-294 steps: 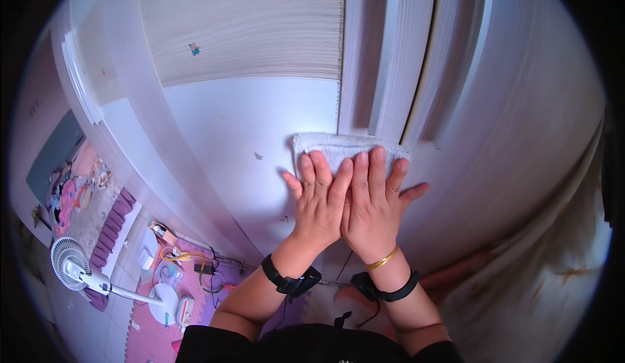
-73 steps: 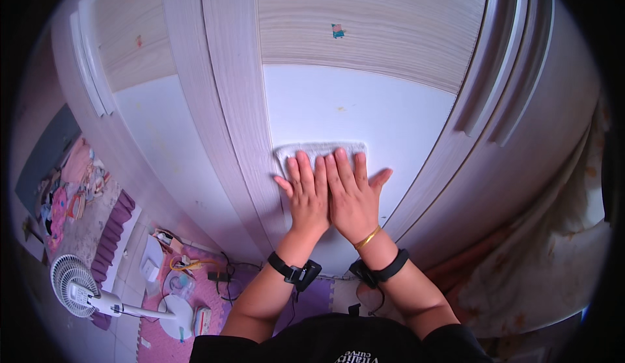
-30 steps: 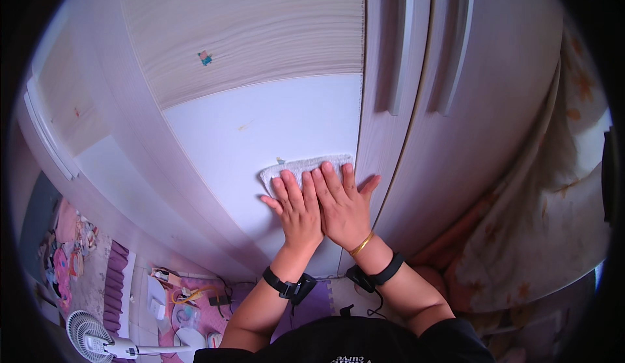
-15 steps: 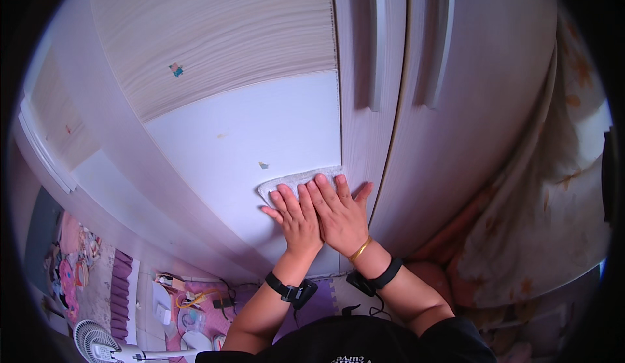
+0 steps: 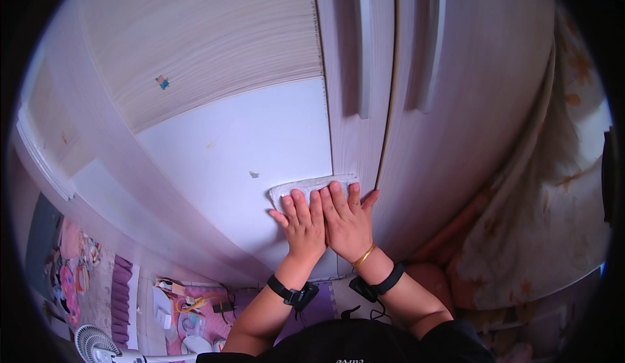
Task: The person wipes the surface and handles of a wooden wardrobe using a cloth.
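My left hand [image 5: 303, 229] and my right hand [image 5: 349, 227] lie side by side, flat against a pale grey cloth [image 5: 306, 185]. Their fingers are stretched out and press it onto the white lower panel [image 5: 215, 161] of a wardrobe door. The cloth's right end crosses the seam onto the wood-grain strip beside the panel. My right thumb sticks out to the right, past the cloth. Under my palms, the lower part of the cloth is hidden. A small torn sticker remnant [image 5: 254, 175] is on the panel, up and left of the cloth.
Two long vertical handles [image 5: 362, 50] run down the doors at the upper right. A floral curtain [image 5: 521, 246] hangs on the right. At the lower left are a white fan [image 5: 97, 343], a purple ruffled cloth [image 5: 121, 291] and small items on a pink mat [image 5: 208, 317].
Both hands and the cloth have slid right along the door, so the cloth now overlaps the seam at the panel's edge. The whole view has shifted slightly.
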Action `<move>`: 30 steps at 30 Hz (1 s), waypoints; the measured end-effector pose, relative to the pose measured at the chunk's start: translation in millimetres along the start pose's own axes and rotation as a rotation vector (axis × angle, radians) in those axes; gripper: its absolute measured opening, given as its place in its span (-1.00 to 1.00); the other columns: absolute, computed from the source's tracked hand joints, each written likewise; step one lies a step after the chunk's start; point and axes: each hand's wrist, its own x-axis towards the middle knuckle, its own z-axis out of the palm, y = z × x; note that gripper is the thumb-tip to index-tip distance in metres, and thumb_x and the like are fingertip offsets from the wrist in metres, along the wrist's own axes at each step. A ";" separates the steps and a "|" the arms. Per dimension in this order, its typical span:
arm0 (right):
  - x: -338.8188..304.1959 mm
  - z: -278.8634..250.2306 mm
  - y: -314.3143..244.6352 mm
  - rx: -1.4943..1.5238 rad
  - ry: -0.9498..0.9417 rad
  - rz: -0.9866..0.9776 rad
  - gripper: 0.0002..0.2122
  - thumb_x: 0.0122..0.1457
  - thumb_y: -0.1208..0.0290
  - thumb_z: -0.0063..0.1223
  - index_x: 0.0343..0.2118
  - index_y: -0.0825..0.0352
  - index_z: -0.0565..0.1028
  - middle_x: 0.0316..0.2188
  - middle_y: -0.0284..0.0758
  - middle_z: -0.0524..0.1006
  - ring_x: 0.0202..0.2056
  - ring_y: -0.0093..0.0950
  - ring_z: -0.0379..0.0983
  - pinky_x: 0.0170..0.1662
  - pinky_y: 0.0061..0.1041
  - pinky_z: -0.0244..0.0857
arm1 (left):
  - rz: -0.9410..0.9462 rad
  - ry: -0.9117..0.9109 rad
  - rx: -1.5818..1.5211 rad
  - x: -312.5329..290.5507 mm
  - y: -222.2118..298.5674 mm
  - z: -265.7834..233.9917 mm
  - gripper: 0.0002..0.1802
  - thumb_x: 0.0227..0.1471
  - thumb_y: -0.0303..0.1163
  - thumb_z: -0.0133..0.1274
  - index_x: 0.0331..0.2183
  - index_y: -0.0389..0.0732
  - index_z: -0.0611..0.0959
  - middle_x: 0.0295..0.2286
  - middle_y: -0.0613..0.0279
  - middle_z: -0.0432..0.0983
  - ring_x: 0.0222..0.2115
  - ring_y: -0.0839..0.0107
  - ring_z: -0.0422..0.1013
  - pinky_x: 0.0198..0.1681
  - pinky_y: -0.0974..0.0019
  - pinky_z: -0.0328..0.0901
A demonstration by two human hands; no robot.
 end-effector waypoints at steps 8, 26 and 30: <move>35.2 -28.8 15.5 -0.060 0.016 -0.088 -0.47 0.18 0.40 -0.16 0.26 0.21 0.22 0.36 -0.31 0.00 0.39 -0.18 -0.38 0.24 0.19 -0.79 | -0.057 -0.007 -0.073 47.9 18.6 -14.3 -0.36 0.16 -0.42 -0.19 0.25 -0.29 0.13 0.28 -0.25 -0.22 0.31 -0.20 -0.39 0.21 -0.40 -0.57; 23.7 -30.8 33.9 -0.029 0.023 0.030 -0.52 0.22 0.33 -0.22 0.24 0.15 0.27 0.36 -0.39 0.02 0.40 -0.22 -0.35 0.20 0.29 -0.77 | -0.016 -0.027 -0.059 51.0 37.8 -7.1 -0.40 0.18 -0.39 -0.19 0.25 -0.18 0.21 0.28 -0.10 -0.13 0.32 -0.07 -0.29 0.24 -0.33 -0.56; 2.3 -20.7 34.9 -0.016 0.049 0.025 -0.51 0.22 0.33 -0.22 0.26 0.15 0.25 0.36 -0.38 0.00 0.40 -0.22 -0.37 0.20 0.29 -0.78 | 0.037 -0.032 -0.025 43.2 36.9 -4.0 -0.36 0.17 -0.37 -0.18 0.26 -0.23 0.16 0.28 -0.18 -0.19 0.32 -0.12 -0.34 0.23 -0.34 -0.60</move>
